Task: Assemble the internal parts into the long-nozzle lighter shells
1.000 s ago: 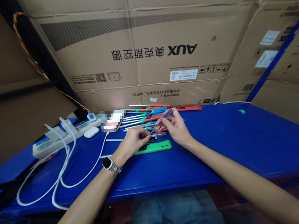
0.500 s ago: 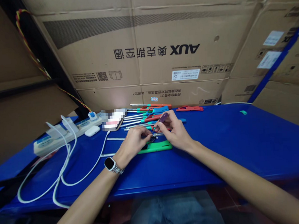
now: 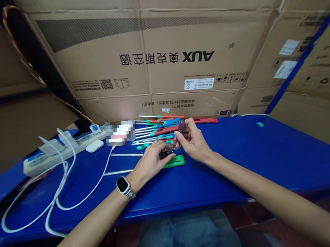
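Note:
My right hand (image 3: 193, 142) pinches a small purple-handled screwdriver (image 3: 180, 127), its tip pointing down toward my left fingers. My left hand (image 3: 152, 162), with a watch on the wrist, has its fingers closed on a small dark part I cannot make out, right over a green handle (image 3: 176, 160) with a metal rod lying on the blue table (image 3: 241, 159). The two hands nearly touch. Behind them lies a pile of lighters or tools (image 3: 156, 129) with red, blue and teal handles and long metal rods.
A white power strip (image 3: 56, 150) with plugged chargers and white cables (image 3: 59, 191) lies at the left, with white earbuds case (image 3: 94, 145) and a phone (image 3: 120, 133). Large cardboard boxes (image 3: 163, 56) wall the back. A red handle (image 3: 206, 120) and small teal piece (image 3: 259, 124) lie farther right.
The hands have drawn closer together; the right hand brought the purple screwdriver down toward the left fingers. The view shifted slightly right and down.

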`<state>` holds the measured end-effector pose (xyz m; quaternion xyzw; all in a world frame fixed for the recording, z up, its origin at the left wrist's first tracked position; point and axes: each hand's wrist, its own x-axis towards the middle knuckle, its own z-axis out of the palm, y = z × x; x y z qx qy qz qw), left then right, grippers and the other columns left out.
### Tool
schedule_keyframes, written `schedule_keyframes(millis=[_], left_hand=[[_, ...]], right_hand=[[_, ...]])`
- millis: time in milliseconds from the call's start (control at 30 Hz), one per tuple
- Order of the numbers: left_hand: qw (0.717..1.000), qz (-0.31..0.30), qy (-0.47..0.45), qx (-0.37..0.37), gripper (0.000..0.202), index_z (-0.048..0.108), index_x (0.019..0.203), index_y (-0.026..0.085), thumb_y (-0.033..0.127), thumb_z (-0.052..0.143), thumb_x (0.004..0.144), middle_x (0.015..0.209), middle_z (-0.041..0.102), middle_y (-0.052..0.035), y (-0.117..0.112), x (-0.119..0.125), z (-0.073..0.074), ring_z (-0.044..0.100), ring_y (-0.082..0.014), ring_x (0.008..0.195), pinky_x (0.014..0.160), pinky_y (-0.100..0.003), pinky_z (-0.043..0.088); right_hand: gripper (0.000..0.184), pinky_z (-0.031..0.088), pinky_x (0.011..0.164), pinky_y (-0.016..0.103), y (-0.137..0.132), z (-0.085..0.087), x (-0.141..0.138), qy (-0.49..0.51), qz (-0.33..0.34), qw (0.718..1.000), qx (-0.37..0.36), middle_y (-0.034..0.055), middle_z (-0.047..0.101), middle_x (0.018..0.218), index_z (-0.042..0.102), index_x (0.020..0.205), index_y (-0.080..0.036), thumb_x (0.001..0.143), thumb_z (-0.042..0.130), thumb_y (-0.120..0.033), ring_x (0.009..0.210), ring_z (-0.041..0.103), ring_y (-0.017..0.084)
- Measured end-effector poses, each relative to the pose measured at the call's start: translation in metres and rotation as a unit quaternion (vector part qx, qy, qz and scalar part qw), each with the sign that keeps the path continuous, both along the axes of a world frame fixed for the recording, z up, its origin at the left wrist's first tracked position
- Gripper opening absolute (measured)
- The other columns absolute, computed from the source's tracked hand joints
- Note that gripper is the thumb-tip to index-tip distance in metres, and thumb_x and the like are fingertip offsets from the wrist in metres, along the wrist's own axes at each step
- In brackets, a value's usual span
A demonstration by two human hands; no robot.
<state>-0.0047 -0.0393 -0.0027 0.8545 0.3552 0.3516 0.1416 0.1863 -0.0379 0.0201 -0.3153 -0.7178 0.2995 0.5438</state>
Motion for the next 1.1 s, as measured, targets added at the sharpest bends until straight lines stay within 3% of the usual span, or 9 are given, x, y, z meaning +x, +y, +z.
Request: schedule_keyframes(millis=[133, 333, 633, 900, 1000, 1100], left_hand=[[0.998, -0.021, 0.053, -0.02, 0.04, 0.066, 0.113, 0.021, 0.047, 0.071, 0.083, 0.11, 0.066, -0.007, -0.003, 0.002, -0.001, 0.063, -0.0243, 0.102, 0.09, -0.038, 0.051], [0.993, -0.03, 0.106, -0.03, 0.028, 0.072, 0.103, 0.02, 0.043, 0.066, 0.088, 0.104, 0.069, -0.0088, -0.006, 0.0, 0.001, 0.064, -0.0252, 0.097, 0.088, -0.038, 0.053], [0.993, -0.031, 0.113, -0.024, 0.031, 0.074, 0.105, 0.02, 0.044, 0.065, 0.089, 0.102, 0.068, -0.0091, -0.005, -0.001, 0.0, 0.063, -0.0248, 0.097, 0.09, -0.037, 0.051], [0.993, -0.033, 0.111, -0.028, 0.03, 0.074, 0.104, 0.02, 0.044, 0.065, 0.088, 0.097, 0.066, -0.0079, -0.002, -0.004, -0.006, 0.063, -0.0235, 0.093, 0.085, -0.036, 0.051], [0.995, -0.035, 0.088, -0.019, 0.029, 0.073, 0.102, 0.02, 0.043, 0.067, 0.087, 0.098, 0.067, -0.0081, -0.003, -0.003, 0.0, 0.063, -0.0237, 0.093, 0.085, -0.037, 0.052], [0.999, -0.01, -0.031, 0.012, 0.025, 0.07, 0.104, 0.019, 0.039, 0.064, 0.089, 0.098, 0.069, -0.0072, -0.001, 0.004, 0.021, 0.064, -0.0204, 0.089, 0.083, -0.035, 0.052]], right_hand=[[0.022, 0.049, 0.048, 0.024, 0.001, -0.003, 0.012, -0.003, -0.025, 1.0, -0.008, -0.0048, 0.058, 0.072, 0.04, 0.099, -0.024, 0.095, 0.056, -0.039, 0.051, 0.059, 0.01], [0.021, 0.047, 0.049, 0.024, -0.004, -0.006, 0.013, -0.016, -0.032, 0.999, 0.003, -0.0042, 0.058, 0.071, 0.041, 0.099, -0.024, 0.095, 0.054, -0.04, 0.052, 0.056, 0.009], [0.018, 0.046, 0.053, 0.025, -0.005, -0.011, 0.012, -0.064, -0.044, 0.997, 0.014, -0.0026, 0.058, 0.073, 0.042, 0.102, -0.024, 0.096, 0.052, -0.037, 0.057, 0.056, 0.012], [0.017, 0.047, 0.055, 0.024, -0.005, -0.014, 0.009, -0.083, -0.013, 0.996, 0.009, -0.0025, 0.058, 0.074, 0.042, 0.101, -0.023, 0.096, 0.052, -0.036, 0.058, 0.058, 0.012], [0.016, 0.048, 0.057, 0.024, -0.005, -0.014, 0.009, -0.087, 0.002, 0.996, 0.007, -0.0011, 0.06, 0.078, 0.043, 0.101, -0.023, 0.096, 0.051, -0.036, 0.06, 0.058, 0.012], [0.015, 0.049, 0.057, 0.025, -0.004, -0.014, 0.01, -0.086, 0.016, 0.996, 0.002, -0.0004, 0.06, 0.079, 0.044, 0.1, -0.023, 0.096, 0.05, -0.037, 0.06, 0.058, 0.013]])
